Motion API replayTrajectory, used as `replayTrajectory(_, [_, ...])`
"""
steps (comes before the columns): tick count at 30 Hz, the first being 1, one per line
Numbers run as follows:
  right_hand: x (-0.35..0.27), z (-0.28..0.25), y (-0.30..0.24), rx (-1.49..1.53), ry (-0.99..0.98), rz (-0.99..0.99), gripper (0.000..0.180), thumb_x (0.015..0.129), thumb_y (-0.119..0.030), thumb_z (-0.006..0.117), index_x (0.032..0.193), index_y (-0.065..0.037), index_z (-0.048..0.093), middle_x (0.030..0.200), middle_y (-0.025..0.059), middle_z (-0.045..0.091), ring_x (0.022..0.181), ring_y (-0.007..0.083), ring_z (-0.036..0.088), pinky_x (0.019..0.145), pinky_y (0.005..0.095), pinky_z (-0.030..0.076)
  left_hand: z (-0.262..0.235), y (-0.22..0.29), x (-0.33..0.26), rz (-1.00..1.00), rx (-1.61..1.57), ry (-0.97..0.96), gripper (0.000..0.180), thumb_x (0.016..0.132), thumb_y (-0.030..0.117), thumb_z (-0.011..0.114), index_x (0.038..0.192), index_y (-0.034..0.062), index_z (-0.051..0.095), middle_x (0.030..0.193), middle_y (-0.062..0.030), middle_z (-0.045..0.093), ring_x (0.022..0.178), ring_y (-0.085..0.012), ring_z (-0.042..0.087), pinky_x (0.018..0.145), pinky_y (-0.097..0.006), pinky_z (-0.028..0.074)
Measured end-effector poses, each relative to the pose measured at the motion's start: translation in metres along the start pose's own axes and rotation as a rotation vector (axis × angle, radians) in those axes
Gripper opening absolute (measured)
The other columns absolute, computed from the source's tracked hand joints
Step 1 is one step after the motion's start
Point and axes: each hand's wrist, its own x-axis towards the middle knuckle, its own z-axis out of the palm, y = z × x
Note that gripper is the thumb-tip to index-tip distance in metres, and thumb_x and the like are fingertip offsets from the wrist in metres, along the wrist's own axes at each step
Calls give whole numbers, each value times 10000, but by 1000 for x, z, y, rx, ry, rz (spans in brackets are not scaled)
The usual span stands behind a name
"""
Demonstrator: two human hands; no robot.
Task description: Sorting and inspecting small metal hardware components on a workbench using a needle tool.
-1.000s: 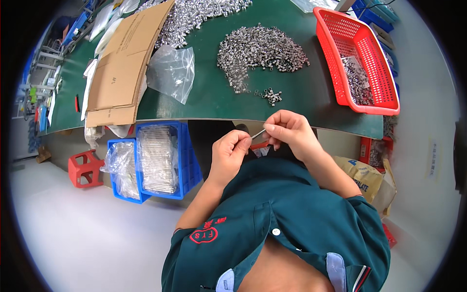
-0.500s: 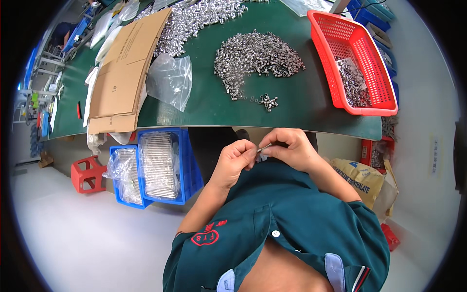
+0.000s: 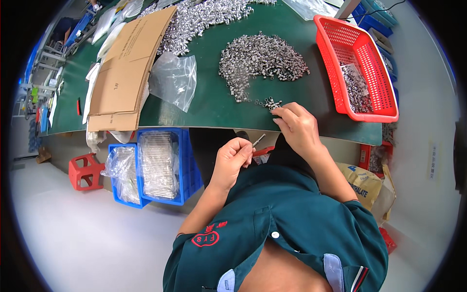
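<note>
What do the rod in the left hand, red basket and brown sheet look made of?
Rod: probably metal, greyish, given its sheen.
Red basket: likely moulded plastic, slightly glossy, given its regular holes and highlights.
Brown sheet: apparently matte cardboard, given its creases and dull surface.

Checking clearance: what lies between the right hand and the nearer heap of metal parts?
Head view: a small cluster of metal pieces on the green tabletop, between the right hand and heap.

Left hand [image 3: 233,159] pinches — right hand [image 3: 300,127] extends forward.
</note>
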Motion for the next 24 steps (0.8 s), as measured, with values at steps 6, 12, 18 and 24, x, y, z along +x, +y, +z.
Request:
replayTrajectory(6, [-1, 0, 2, -39, -41, 23, 139, 690, -40, 690, 805, -63, 617, 767, 72, 575, 737, 266, 599, 621, 359, 493, -3, 0, -1, 2, 15, 12, 134, 906, 132, 557, 849, 12, 555, 635, -1, 512, 560, -66, 445, 520, -200, 345])
replayTrajectory(12, [2, -3, -3, -59, -77, 74, 101, 706, -60, 682, 781, -67, 615, 753, 74, 566, 731, 268, 594, 623, 366, 485, -4, -2, 1, 1, 31, 22, 129, 907, 127, 556, 847, 13, 556, 639, 2, 510, 565, -64, 445, 523, -199, 346])
replayTrajectory(18, [-1, -3, -5, 3, -56, 81, 86, 719, -55, 679, 786, -64, 626, 750, 74, 577, 698, 254, 591, 622, 337, 482, -3, -1, 0, 17, 52, 49, 131, 907, 133, 557, 849, 15, 558, 646, 6, 509, 571, -59, 444, 529, -198, 345])
replayTrajectory(24, [-9, -12, -22, 620, -175, 440, 86, 797, -14, 654, 877, -11, 625, 761, 19, 600, 655, 89, 549, 603, 219, 450, 2, 1, -1, 61, 121, 51, 133, 910, 146, 557, 861, 22, 567, 651, 13, 513, 589, -52, 450, 549, -193, 350])
